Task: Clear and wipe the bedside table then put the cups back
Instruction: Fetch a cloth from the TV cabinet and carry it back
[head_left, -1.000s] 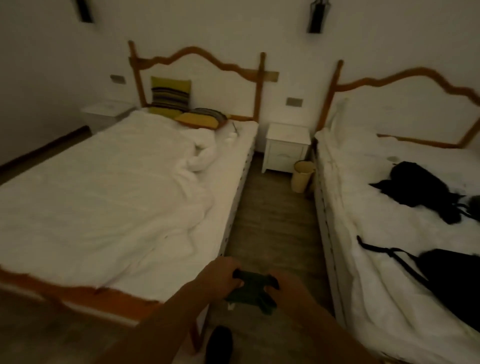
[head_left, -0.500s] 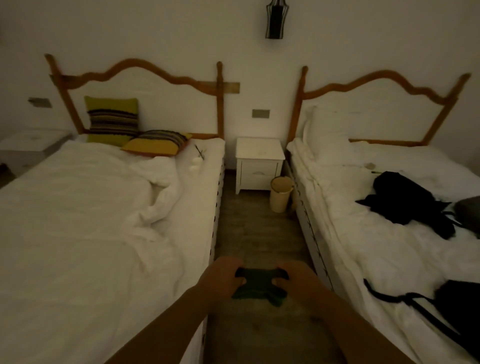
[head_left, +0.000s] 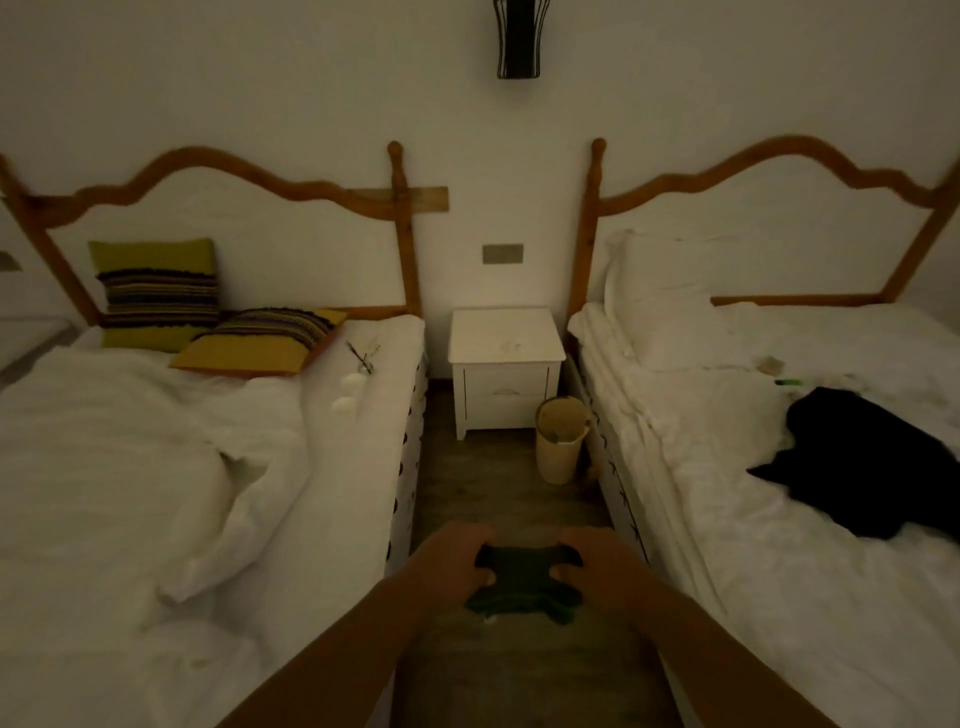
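A dark green cloth (head_left: 522, 582) is stretched between both hands at chest height over the aisle floor. My left hand (head_left: 451, 564) grips its left edge and my right hand (head_left: 597, 566) grips its right edge. The white bedside table (head_left: 506, 364) stands against the wall between the two beds, well ahead of my hands; only a small pale smudge shows on its top. Two white cups (head_left: 349, 392) lie on the left bed's sheet near its right edge, with a pair of glasses (head_left: 363, 356) just behind them.
A cream waste bin (head_left: 561, 441) stands on the floor right of the table. White beds (head_left: 156, 467) flank a narrow wooden aisle. Striped yellow cushions (head_left: 161, 293) lie on the left bed; black clothing (head_left: 872, 462) on the right bed. A wall lamp (head_left: 519, 36) hangs above.
The view has swung left-to-centre and moved forward down the aisle; the bedside table is closer and centred. Both hands keep holding the cloth in front of me.
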